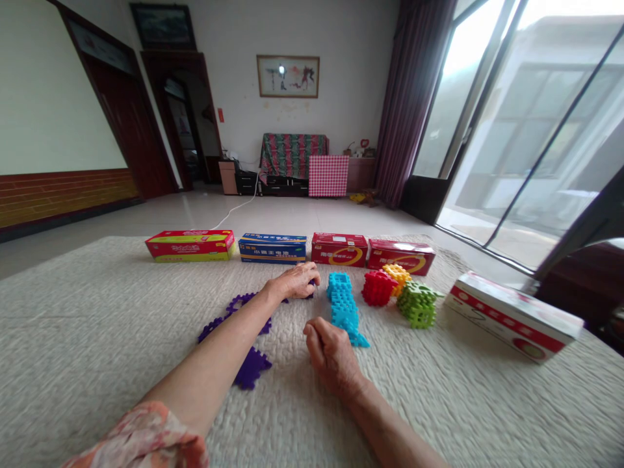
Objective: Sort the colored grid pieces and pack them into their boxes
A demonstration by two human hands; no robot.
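My left hand (pixel 298 281) reaches out over the quilted cloth, its fingers closed around a small purple interlocking piece (pixel 311 290), mostly hidden by them. Under and beside my left forearm lie more purple interlocking pieces: a frame-like one (pixel 238 301) and a flat solid one (pixel 252 368). My right hand (pixel 334 354) is curled into a loose fist nearer to me, nothing showing in it. Just beyond it stands a row of light-blue interlocking pieces (pixel 344 305) joined into blocks. A red cube (pixel 379 288), a yellow cube (pixel 397 276) and a green cube (pixel 418 304) sit together to the right.
Along the far edge of the cloth (pixel 121 312) stand a red-and-yellow box (pixel 191 246), a blue box (pixel 273 248) and two red boxes (pixel 339 249), (pixel 402 256). A white-and-red box (pixel 514 316) lies at the right. Glass doors (pixel 531 130) are beyond.
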